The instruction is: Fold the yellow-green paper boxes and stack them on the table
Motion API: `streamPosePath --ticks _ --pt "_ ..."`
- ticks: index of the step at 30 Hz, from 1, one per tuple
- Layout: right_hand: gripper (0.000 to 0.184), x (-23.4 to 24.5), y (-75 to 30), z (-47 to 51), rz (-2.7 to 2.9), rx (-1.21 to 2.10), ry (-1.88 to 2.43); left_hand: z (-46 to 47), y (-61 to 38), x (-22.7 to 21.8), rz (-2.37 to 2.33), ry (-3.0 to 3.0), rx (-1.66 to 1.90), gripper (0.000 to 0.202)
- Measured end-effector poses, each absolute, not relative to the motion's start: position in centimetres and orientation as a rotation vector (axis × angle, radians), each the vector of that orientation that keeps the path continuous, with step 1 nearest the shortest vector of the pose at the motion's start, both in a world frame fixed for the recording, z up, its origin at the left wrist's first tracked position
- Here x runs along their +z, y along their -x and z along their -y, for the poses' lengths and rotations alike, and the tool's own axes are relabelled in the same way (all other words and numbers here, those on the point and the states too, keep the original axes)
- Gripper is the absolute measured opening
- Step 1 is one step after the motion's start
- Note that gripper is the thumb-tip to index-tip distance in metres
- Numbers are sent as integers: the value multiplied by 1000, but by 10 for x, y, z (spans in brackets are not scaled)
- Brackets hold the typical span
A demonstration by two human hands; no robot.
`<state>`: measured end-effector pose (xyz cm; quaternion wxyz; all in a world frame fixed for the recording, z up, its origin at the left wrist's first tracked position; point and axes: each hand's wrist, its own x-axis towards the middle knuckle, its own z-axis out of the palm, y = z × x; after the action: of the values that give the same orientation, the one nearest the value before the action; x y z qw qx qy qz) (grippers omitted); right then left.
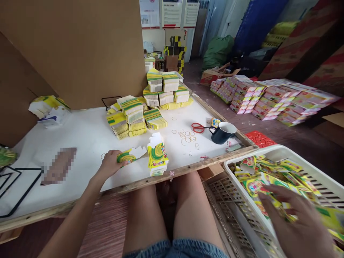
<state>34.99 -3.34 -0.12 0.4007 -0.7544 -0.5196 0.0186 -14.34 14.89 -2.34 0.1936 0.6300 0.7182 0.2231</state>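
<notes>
Carton (126, 157) gripped in my left hand (110, 163) over the counter (86, 132), just left of a carton stack (158, 161), I have my blurred right hand (298, 215) half-curled at the basket (240, 190), whether holding anything I cannot tell.

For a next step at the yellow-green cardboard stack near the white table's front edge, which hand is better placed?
Probably the left hand: it holds a yellow-green printed cardboard piece beside that stack, while the right hand is over the off-white plastic basket.
</notes>
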Motion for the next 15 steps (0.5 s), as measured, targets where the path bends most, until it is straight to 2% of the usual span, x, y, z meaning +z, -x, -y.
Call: streamPosePath --ticks 5,9,15 --pt "32 -3 -268 7 1413 350 1722 -143 157 -31 -2082 -1640 660 24" --pt "27 3 -242 0 1412 507 1612 -134 170 -25 -1941 -1396 900 30" --pt "28 -10 -232 2 1392 727 1592 -124 162 -8 -1664 -1084 1257 26"
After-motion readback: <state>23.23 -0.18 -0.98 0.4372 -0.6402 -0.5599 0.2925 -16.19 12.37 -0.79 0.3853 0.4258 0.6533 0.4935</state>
